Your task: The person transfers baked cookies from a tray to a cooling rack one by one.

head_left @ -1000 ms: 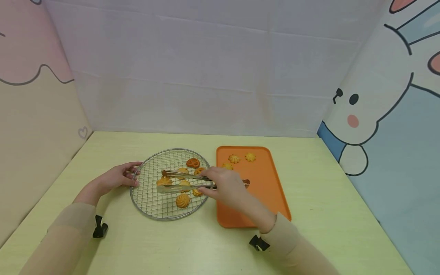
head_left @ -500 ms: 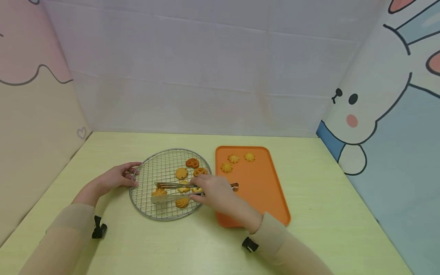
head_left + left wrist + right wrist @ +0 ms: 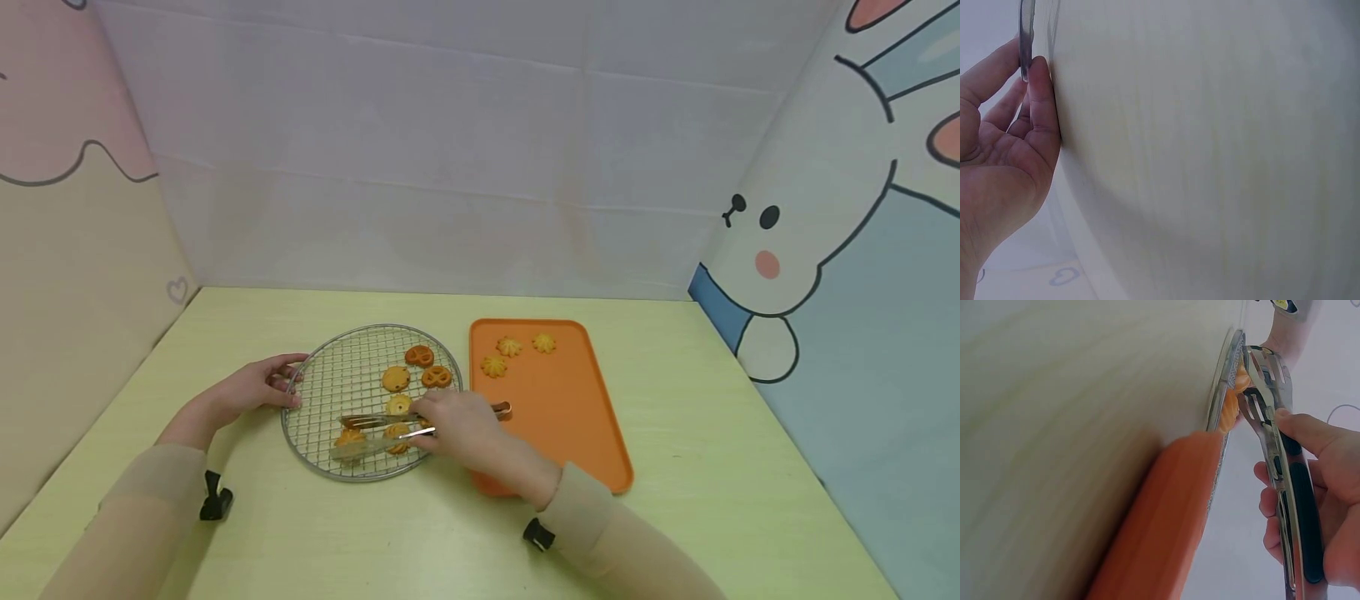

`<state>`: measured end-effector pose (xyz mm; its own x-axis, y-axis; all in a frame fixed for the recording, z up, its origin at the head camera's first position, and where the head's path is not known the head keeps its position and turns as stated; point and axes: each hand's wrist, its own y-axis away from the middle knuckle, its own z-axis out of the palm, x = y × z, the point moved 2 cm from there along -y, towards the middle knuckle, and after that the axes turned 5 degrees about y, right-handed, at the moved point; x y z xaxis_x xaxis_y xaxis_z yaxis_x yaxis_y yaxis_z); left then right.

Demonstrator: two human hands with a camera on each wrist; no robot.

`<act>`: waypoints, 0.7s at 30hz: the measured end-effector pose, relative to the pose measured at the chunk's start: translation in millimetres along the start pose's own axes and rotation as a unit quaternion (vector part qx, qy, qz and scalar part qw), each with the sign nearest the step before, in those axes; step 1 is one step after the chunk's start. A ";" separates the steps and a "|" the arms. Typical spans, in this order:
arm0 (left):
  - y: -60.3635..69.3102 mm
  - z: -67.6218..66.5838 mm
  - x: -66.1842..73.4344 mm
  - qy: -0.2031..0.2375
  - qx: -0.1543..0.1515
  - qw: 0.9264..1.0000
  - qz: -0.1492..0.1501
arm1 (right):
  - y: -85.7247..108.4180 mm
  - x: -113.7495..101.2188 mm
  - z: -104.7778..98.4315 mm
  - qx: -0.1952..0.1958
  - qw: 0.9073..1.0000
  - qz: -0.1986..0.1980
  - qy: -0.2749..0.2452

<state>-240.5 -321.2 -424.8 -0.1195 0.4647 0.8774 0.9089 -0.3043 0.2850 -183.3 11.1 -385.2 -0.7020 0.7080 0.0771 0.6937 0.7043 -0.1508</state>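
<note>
My left hand (image 3: pixel 258 387) pinches the left rim of a round wire cooling rack (image 3: pixel 337 362); the left wrist view shows the rim (image 3: pixel 1026 40) between thumb and fingers. My right hand (image 3: pixel 468 429) holds metal tongs (image 3: pixel 1304 519) with dark grips. The spread tong arms reach left, low over the rack. A ridged golden cookie (image 3: pixel 349 437) lies between their ends; whether they touch it I cannot tell. A swirled cookie (image 3: pixel 397 442) is partly covered by the tongs. Behind them lie a ring-shaped cookie (image 3: pixel 399 405), a round cookie (image 3: pixel 396 378) and two pretzel-shaped cookies (image 3: pixel 437 377).
Right of the rack lies an orange tray (image 3: pixel 562 408). Three star-shaped cookies (image 3: pixel 509 346) sit near its far left corner. Both stand on a pale wooden table (image 3: pixel 712 467), with a white wall (image 3: pixel 450 167) behind and painted panels at the sides.
My right hand and the tongs have moved left and nearer to me, bringing the ridged cookie along toward the rack's front. The left hand stays on the rim.
</note>
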 end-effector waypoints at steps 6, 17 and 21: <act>-0.4 0.0 -0.4 -0.001 -0.001 1.000 0.002 | 0.2 -0.6 0.9 -0.009 1.000 0.003 0.001; 0.1 0.7 -0.2 -0.003 0.004 1.000 -0.001 | 1.3 1.1 5.4 -0.013 0.999 0.011 -0.030; -0.5 0.6 -0.3 -0.005 0.005 1.000 -0.001 | 2.1 1.9 5.7 -0.020 0.999 0.024 -0.036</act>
<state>-240.7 -320.7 -425.4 -0.1180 0.4729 0.8732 0.9127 -0.2949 0.2830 -184.1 13.6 -391.0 -0.6765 0.7365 -0.0004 0.7317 0.6720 -0.1139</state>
